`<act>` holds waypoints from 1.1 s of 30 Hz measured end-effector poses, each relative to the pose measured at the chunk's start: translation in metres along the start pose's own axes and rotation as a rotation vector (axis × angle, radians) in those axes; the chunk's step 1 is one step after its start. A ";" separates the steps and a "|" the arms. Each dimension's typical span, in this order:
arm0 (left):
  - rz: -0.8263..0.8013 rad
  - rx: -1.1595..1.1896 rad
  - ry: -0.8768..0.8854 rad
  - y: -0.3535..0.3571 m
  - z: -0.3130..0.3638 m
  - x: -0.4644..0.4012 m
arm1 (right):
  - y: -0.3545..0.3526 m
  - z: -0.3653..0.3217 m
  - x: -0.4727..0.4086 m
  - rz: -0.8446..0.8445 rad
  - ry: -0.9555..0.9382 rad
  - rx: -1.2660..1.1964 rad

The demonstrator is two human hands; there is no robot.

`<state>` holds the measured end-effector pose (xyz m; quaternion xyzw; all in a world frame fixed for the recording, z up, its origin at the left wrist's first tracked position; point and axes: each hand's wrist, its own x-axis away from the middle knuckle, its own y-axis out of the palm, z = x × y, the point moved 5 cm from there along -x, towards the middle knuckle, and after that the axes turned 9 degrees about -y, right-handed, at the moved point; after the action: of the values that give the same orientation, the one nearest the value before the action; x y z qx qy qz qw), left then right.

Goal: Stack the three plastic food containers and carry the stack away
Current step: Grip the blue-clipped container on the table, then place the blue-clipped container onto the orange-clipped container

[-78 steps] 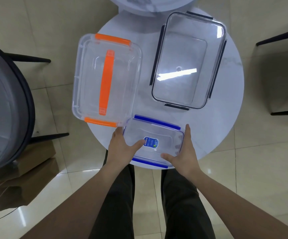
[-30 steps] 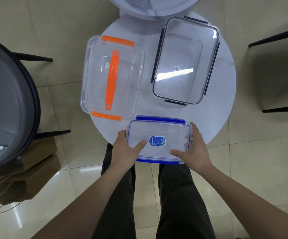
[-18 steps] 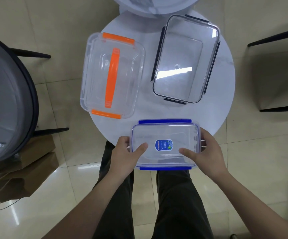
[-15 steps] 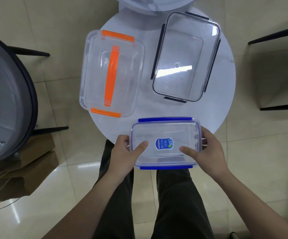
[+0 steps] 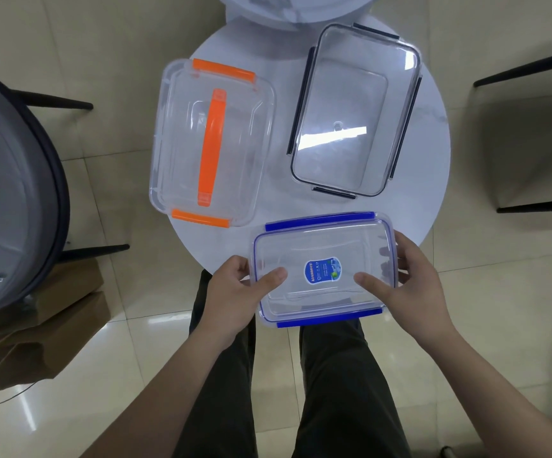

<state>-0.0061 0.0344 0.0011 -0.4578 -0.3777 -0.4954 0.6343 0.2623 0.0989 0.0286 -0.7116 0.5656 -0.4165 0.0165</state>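
Note:
A small clear container with blue clips (image 5: 322, 256) and a blue label is held above the near edge of the round white table (image 5: 281, 77). My left hand (image 5: 235, 292) grips its left end, thumb on the lid. My right hand (image 5: 410, 285) grips its right end the same way. A larger clear container with an orange handle and orange clips (image 5: 212, 143) rests on the table's left side. A clear container with dark clips (image 5: 354, 110) rests on the right side, apart from the orange one.
A grey round chair (image 5: 10, 180) stands to the left, with a brown paper bag (image 5: 46, 322) on the tiled floor beside it. A dark chair (image 5: 532, 137) stands to the right. Another white round surface (image 5: 294, 8) sits beyond the table.
Both hands have lifted the blue-clipped container off the table and drawn it toward me and to the right. The other two containers have not moved.

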 end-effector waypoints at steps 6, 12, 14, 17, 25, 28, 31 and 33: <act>0.000 0.103 0.010 0.002 0.009 0.008 | -0.004 -0.016 0.001 0.076 0.012 -0.171; -0.019 0.203 0.014 -0.003 0.021 0.012 | -0.001 -0.023 0.002 0.154 0.060 -0.309; -0.027 0.222 0.022 -0.004 0.026 0.012 | 0.003 -0.028 0.003 0.138 0.062 -0.361; -0.041 0.242 0.044 -0.005 0.033 0.015 | 0.012 -0.032 0.007 0.105 0.069 -0.518; -0.127 0.324 0.074 -0.001 0.043 0.019 | 0.045 -0.045 0.009 0.067 0.160 -0.706; -0.144 0.332 0.090 0.000 0.043 0.021 | 0.054 -0.051 0.008 0.060 0.154 -0.729; -0.146 0.342 0.109 -0.002 0.044 0.022 | 0.058 -0.059 0.005 0.072 0.148 -0.746; -0.147 0.358 0.111 -0.004 0.044 0.021 | 0.059 -0.064 0.003 0.077 0.145 -0.751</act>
<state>-0.0064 0.0704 0.0349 -0.2810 -0.4565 -0.4900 0.6874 0.1767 0.1033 0.0428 -0.6151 0.7047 -0.2287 -0.2698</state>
